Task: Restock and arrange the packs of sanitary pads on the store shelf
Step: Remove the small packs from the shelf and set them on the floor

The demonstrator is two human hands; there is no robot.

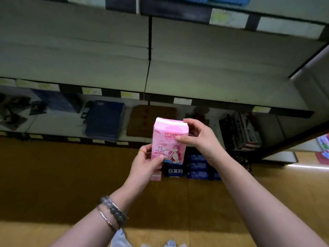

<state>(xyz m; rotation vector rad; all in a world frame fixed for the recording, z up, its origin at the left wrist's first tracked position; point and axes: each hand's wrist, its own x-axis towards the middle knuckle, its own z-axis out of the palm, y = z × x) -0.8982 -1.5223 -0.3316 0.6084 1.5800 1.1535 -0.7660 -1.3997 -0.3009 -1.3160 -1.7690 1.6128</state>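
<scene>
A pink pack of sanitary pads [169, 139] stands upright in the air in front of the shelves, held between both hands. My left hand [145, 164] pinches its lower left corner, thumb on the front. My right hand [197, 138] grips its upper right edge, thumb across the front label. Behind the pack runs a bare white shelf board [213, 81]. On the floor below the hands lie dark blue packs [197, 168] and a small pink pack [156, 175], partly hidden by my left hand.
The lower shelf [58, 125] holds a blue folder-like item [105, 120], a brown flat item [151, 120] and dark boxes [240, 131] at the right. A top shelf edge [178, 13] with price tags runs overhead. Wooden floor [62, 175] spreads below.
</scene>
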